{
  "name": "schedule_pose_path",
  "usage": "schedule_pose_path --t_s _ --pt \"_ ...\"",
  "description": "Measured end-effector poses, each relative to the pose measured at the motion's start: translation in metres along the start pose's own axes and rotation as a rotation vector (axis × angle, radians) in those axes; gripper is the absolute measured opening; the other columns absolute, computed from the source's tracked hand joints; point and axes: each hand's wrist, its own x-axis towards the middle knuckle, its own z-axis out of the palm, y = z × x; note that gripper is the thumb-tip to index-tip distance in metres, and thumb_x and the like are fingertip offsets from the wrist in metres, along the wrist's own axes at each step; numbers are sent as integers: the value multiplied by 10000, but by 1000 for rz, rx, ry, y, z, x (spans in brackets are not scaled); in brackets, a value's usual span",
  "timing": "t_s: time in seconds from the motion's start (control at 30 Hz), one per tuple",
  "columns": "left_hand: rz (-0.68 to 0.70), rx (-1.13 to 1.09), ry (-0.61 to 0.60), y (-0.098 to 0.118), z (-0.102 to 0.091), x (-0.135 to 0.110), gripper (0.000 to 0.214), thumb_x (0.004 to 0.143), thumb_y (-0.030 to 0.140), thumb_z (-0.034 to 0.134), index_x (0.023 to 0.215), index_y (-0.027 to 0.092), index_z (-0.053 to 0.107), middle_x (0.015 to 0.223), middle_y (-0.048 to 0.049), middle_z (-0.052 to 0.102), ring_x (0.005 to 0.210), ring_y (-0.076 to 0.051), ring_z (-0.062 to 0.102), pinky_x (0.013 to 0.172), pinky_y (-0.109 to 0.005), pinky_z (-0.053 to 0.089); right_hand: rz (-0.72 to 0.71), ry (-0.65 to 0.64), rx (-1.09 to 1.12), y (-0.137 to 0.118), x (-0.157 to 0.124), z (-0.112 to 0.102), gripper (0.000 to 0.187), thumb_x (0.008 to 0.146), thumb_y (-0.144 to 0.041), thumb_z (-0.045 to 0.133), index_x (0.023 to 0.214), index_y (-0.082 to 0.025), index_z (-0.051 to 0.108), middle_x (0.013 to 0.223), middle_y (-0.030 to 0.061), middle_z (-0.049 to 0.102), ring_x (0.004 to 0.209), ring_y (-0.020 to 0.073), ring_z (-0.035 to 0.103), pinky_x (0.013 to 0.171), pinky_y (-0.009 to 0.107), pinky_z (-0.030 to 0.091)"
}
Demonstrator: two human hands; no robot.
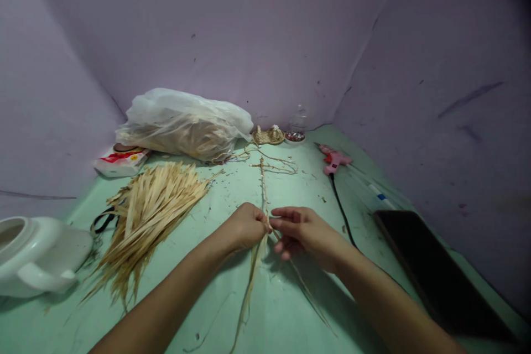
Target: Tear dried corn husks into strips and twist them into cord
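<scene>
A thin braided cord of pale dried fibre [263, 180] runs up the middle of the green table. My left hand [249, 227] is closed in a pinch on the cord's near end. Loose flat strands [250, 287] hang from there toward me. Beside it, my right hand [305, 230] has its fingers apart and slightly curved, the fingertips close to the pinched spot. A thinner strand [307, 287] passes by those fingers and trails to the lower right; whether they touch it is unclear. My right thumb is hidden.
A bundle of dried fibre strips [153, 215] lies left, near a white ceramic pot [45, 254] on its side. Behind are a filled plastic bag [186, 121], a red-and-white packet [122, 161], a woven piece [269, 135] and a clear container [296, 127]. At right are a pink glue gun [334, 159] and a dark phone-like slab [435, 271].
</scene>
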Motion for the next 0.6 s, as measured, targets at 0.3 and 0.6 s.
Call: schedule_pose_path --t_s 0.3,0.6 --pt "108 220 -11 -8 -4 6 128 593 145 449 473 149 495 422 45 335 443 -80 288 455 -237 196 2 30 -15 22 21 7 148 731 -95 503 597 -148 464 458 -32 510 329 69 469 325 186 405" --pt "63 733 208 17 -4 -23 184 666 234 485 656 178 660 633 -93 606 587 -196 529 536 -284 324 -40 5 -61 26 23 4 141 669 -184 549 574 -160 447 423 -55 482 317 62 438 303 174 360"
